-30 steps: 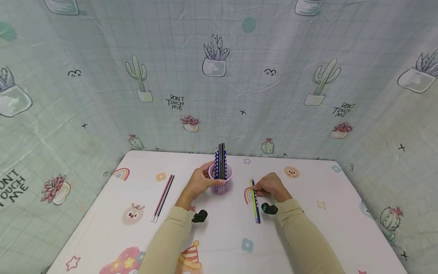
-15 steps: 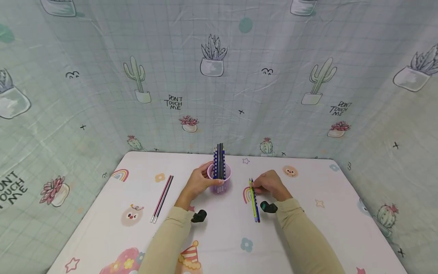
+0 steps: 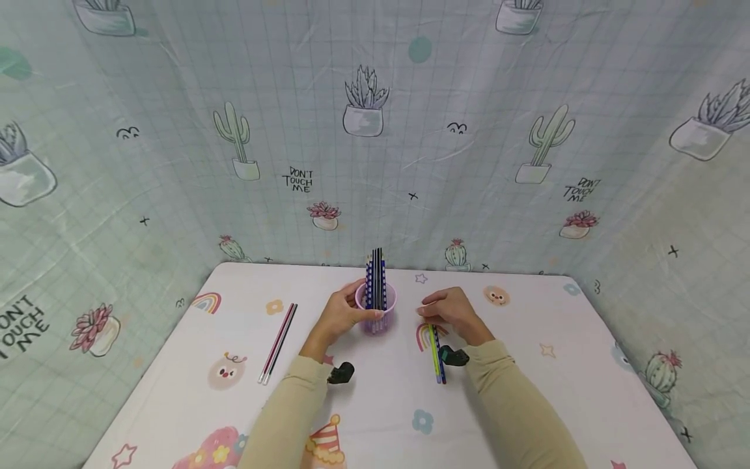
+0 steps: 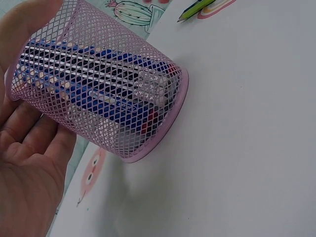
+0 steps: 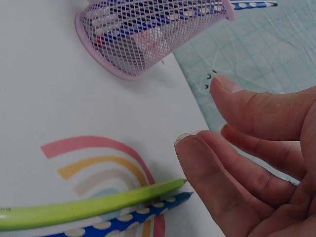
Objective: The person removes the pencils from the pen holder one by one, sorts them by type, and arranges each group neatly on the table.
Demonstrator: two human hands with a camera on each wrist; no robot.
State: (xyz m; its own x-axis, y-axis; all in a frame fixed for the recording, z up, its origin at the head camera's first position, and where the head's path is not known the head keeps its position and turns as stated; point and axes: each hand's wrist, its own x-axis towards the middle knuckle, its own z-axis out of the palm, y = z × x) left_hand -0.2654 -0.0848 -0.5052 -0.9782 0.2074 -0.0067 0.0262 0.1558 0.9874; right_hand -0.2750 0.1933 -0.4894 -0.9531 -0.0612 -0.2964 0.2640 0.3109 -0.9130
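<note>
My left hand grips the rim of a pink mesh pencil cup, thumb at the front and fingers round the left side. Several blue dotted and black-and-white striped pencils stand in the cup, tips up; their lower ends show through the mesh in the left wrist view. To the cup's right, my right hand hovers with thumb and fingers apart, holding nothing. Below its fingers, a lime green pencil and a blue dotted pencil lie side by side on the table, tips pointing away from me.
At the left of the table lie a red pencil and a black pencil, close together. A patterned cloth wall rises behind the table's far edge. Dark wrist cameras sit at both cuffs.
My right hand has let go of the green and blue pencils and moved slightly up and left, its fingers spreading. Those pencils stay put. My left hand keeps its hold on the cup.
</note>
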